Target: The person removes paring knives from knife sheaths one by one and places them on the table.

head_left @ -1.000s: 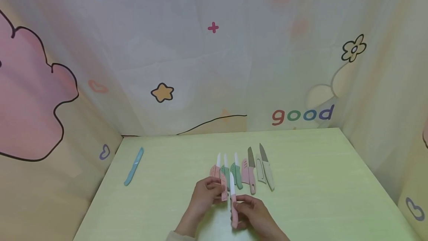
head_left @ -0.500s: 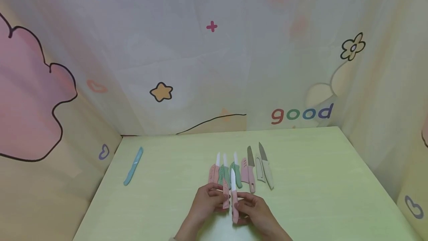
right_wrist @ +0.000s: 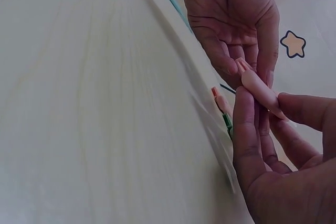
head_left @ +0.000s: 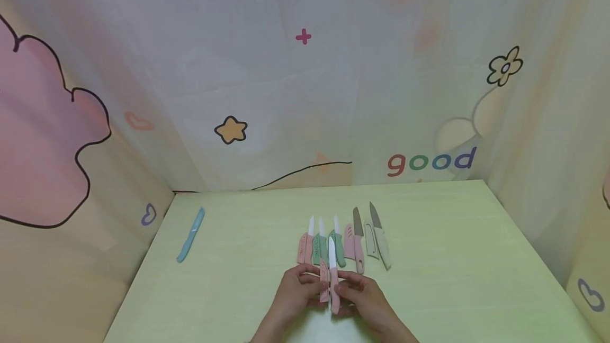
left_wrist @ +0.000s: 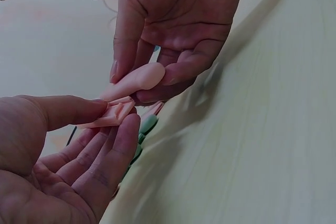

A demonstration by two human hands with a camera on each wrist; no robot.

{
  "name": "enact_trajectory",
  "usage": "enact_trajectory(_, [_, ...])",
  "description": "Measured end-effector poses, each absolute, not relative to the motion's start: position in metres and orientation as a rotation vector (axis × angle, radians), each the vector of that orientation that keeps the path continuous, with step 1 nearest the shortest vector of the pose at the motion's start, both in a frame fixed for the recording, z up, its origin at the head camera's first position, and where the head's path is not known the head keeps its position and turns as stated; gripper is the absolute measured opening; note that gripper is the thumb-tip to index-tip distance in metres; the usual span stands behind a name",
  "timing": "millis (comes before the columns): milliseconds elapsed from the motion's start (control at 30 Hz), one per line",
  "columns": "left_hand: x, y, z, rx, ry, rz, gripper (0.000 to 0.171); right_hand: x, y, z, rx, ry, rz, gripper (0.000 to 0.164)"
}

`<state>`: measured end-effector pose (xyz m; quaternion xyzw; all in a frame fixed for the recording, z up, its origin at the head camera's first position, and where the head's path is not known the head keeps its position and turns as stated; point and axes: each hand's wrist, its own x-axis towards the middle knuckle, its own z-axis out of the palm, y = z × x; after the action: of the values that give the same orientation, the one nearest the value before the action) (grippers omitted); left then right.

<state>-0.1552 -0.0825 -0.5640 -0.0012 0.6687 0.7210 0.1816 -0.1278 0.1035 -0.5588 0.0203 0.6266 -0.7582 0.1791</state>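
Note:
My left hand pinches a pink knife sheath between thumb and fingers. Right beside it, my right hand grips a small knife by its pink handle, the white blade pointing away from me. Sheath and knife are side by side, nearly parallel, with the blade outside the sheath. In the left wrist view the rounded handle end shows just above the sheath's end. Both are held above the table, close in front of the row of knives. The right wrist view shows the handle between thumb and fingers.
Beyond the hands lie a pink knife with its sheath, two green knives with sheaths, a larger pink-handled knife beside its sheath, and a cream-handled knife beside its sheath. A blue knife lies far left. Printed curtains surround the table.
The sheath and knife have come closer together. My left hand has moved slightly right and toward me; the right hand has shifted a little, bringing the knife slightly farther away.

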Motion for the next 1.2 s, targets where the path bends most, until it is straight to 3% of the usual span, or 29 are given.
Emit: enact_trajectory(1200, [-0.1476,-0.0725,-0.564,0.009,1.881,2.115,0.031,-0.1348,0.1026,-0.5576,0.146,1.855,-2.138,0.047])
